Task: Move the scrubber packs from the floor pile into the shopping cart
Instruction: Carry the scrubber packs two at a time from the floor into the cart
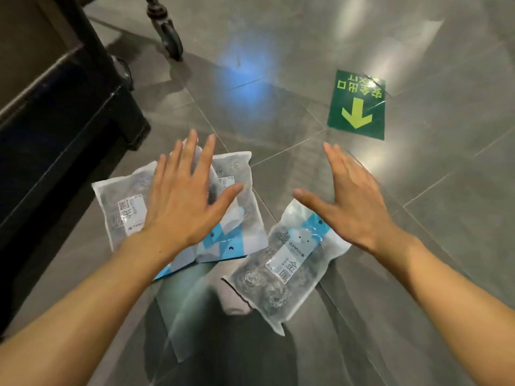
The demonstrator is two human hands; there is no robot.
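On my left I see the pile of scrubber packs (178, 215) lying on the grey floor (278, 65): frosted clear bags with white labels and blue-and-white header cards, steel-wool balls dimly visible inside, overlapping one another. Just to the right of the pile, apart from it, a single scrubber pack (281, 263) lies at a slant, its label showing large printed characters and its grey metal coils plain through the plastic.

My left hand (184, 201) is spread flat, palm down, fingers straight and splayed over the pile; I cannot tell whether it touches the bags. My right hand (351, 199) is also unclenched, fingers straight and together, thumb stretched out, above the top corner of the single pack and holding nothing.

The floor is glossy grey tile with pale reflections and a blue glow. A dark cabinet (55, 121) fills the left edge, a black wheel (170, 37) stands at the top, and a green exit sticker (358, 105) with an arrow lies at the right.
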